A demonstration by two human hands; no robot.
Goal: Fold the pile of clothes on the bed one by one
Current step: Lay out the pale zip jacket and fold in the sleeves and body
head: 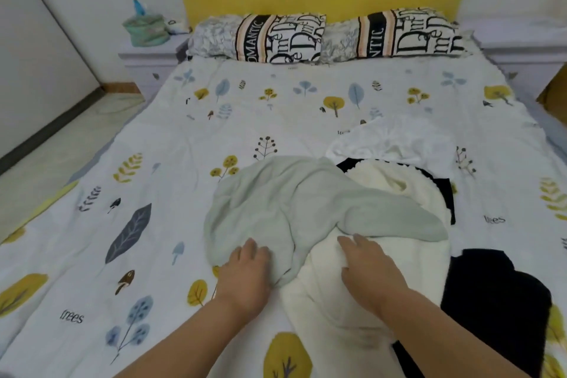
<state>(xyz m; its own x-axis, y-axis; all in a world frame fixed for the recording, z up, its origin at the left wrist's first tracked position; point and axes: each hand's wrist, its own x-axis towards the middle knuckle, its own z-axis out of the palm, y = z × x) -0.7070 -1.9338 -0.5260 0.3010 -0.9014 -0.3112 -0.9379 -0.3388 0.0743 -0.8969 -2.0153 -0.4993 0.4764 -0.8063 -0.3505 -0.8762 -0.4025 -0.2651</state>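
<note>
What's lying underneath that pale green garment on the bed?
The pale green garment drapes partly over a cream fleecy garment, with black clothing beneath that. Its left part lies on the bedspread. Anything else under it is hidden.

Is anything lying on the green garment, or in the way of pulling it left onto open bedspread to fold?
Nothing visible. The green garment lies on top of the pile, draped over the cream garment. Left hand already touches its near edge; right hand rests on the cream one. The bedspread to its left is bare.
</note>
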